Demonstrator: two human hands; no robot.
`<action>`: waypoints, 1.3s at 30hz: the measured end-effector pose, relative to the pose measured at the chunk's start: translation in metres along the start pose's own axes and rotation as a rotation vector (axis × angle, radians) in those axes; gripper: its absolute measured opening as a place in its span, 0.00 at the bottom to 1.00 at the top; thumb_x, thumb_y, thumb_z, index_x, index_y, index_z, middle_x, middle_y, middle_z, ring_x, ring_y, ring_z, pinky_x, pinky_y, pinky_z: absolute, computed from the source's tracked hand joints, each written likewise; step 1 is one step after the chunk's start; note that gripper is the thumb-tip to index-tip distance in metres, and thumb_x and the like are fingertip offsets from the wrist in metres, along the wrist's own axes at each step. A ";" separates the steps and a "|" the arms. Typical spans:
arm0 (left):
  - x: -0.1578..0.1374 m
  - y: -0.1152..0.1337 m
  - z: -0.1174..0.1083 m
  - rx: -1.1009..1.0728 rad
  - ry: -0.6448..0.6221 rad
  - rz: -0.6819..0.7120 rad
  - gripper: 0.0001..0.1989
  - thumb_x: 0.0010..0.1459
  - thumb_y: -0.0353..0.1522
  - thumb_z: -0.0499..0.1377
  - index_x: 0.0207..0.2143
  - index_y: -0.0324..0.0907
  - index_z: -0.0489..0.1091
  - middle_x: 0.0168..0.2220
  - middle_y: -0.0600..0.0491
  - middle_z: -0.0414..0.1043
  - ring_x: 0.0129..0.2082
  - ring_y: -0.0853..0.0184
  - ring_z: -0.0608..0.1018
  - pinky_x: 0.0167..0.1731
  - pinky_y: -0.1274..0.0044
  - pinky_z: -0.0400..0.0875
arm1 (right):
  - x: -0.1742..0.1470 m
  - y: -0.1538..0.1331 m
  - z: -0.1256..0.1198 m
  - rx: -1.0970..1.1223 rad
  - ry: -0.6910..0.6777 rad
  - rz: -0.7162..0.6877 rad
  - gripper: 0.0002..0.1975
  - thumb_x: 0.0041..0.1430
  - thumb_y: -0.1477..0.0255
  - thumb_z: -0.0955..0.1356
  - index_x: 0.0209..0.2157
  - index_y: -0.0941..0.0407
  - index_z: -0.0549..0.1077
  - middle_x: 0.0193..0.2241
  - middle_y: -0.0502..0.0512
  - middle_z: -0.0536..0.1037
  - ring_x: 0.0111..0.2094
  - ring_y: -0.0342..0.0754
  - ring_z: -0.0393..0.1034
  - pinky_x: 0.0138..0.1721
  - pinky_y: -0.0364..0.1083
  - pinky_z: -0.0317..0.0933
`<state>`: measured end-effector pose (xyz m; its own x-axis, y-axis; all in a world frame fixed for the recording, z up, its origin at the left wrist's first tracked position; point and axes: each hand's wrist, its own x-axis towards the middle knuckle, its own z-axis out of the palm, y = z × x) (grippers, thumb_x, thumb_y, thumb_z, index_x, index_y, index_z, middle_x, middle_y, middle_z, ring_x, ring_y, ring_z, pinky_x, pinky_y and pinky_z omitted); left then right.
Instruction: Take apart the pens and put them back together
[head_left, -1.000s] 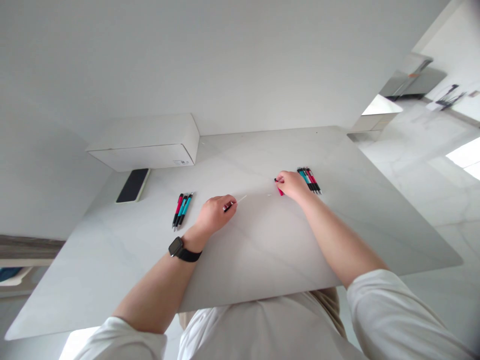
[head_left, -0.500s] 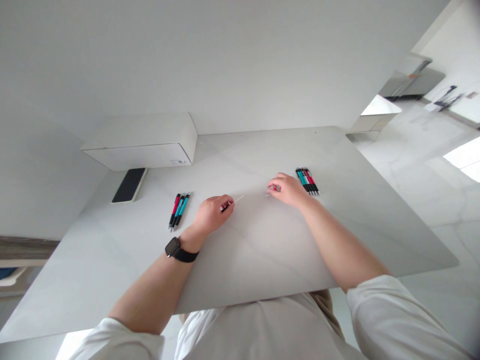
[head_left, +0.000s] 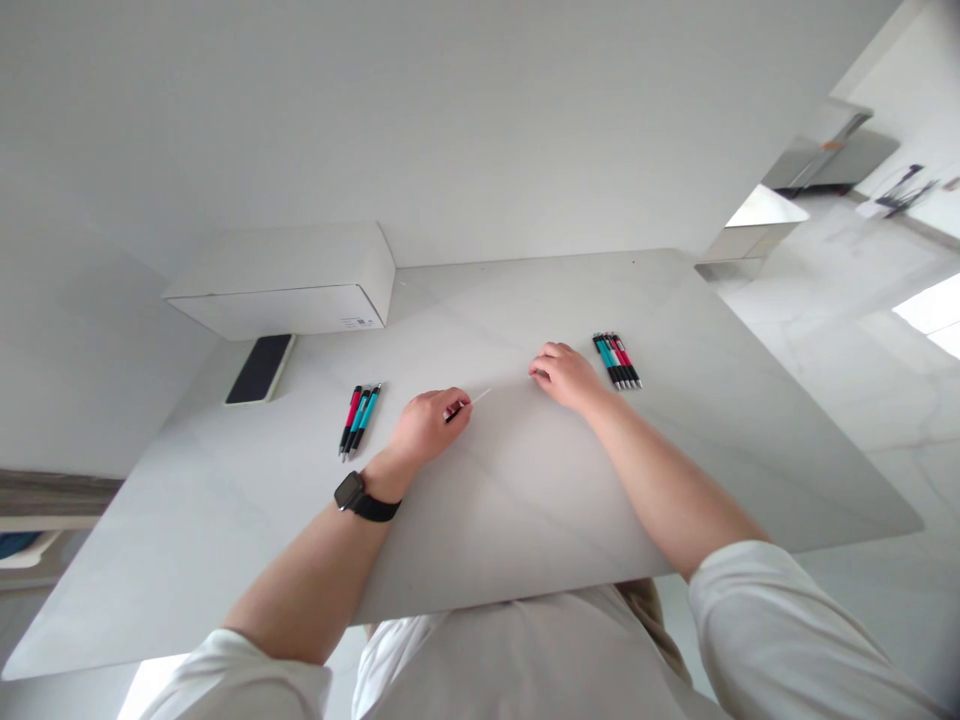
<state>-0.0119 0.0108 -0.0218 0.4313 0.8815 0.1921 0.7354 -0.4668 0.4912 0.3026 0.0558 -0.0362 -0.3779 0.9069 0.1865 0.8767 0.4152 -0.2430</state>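
Note:
My left hand [head_left: 429,428] is closed on the black front part of a pen [head_left: 454,412]. From it a thin, pale refill [head_left: 481,396] sticks out toward the right. Across a short gap, my right hand [head_left: 566,376] has its fingers pinched together just above the table; whatever is between them is mostly hidden. Left of my left hand lie three pens [head_left: 358,422], one red and two teal. Beyond my right wrist, several teal and red pens [head_left: 618,361] lie side by side in a row.
A long white box [head_left: 292,310] stands against the wall at the back left of the pale table [head_left: 480,520]. In front of the box lies a dark-screened phone [head_left: 261,369]. The table's right edge slants toward the floor area.
My right hand has moved slightly left, and its fingers have turned so the red piece seen in them before is hidden. My left hand keeps its hold almost unmoved.

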 end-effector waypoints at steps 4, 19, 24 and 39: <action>0.002 0.000 0.000 -0.006 -0.009 0.004 0.08 0.66 0.36 0.57 0.41 0.47 0.76 0.35 0.52 0.79 0.34 0.64 0.79 0.36 0.75 0.69 | -0.004 -0.002 -0.006 0.052 0.081 0.038 0.08 0.67 0.72 0.68 0.41 0.51 0.81 0.43 0.58 0.77 0.49 0.55 0.70 0.53 0.50 0.62; 0.016 0.018 0.016 -0.103 0.173 0.132 0.06 0.68 0.35 0.59 0.41 0.45 0.75 0.34 0.52 0.79 0.35 0.64 0.78 0.41 0.73 0.70 | -0.007 -0.074 0.010 1.322 -0.141 0.279 0.16 0.59 0.59 0.74 0.45 0.53 0.77 0.38 0.54 0.82 0.28 0.43 0.70 0.25 0.41 0.61; 0.017 0.017 0.017 -0.113 0.183 0.139 0.06 0.68 0.36 0.60 0.42 0.45 0.76 0.35 0.52 0.79 0.36 0.64 0.79 0.43 0.72 0.70 | -0.005 -0.075 0.017 1.468 -0.112 0.372 0.16 0.55 0.59 0.76 0.41 0.54 0.78 0.37 0.54 0.82 0.29 0.43 0.70 0.26 0.40 0.63; 0.012 0.003 0.012 -0.160 0.154 0.026 0.07 0.68 0.36 0.59 0.42 0.45 0.75 0.37 0.52 0.79 0.38 0.64 0.79 0.42 0.73 0.72 | -0.004 -0.069 0.015 1.519 0.133 0.419 0.18 0.56 0.55 0.76 0.39 0.53 0.77 0.37 0.53 0.80 0.32 0.45 0.74 0.27 0.41 0.66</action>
<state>0.0018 0.0196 -0.0285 0.3548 0.8755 0.3280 0.6273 -0.4831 0.6109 0.2392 0.0247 -0.0347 -0.0959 0.9924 -0.0766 -0.2265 -0.0967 -0.9692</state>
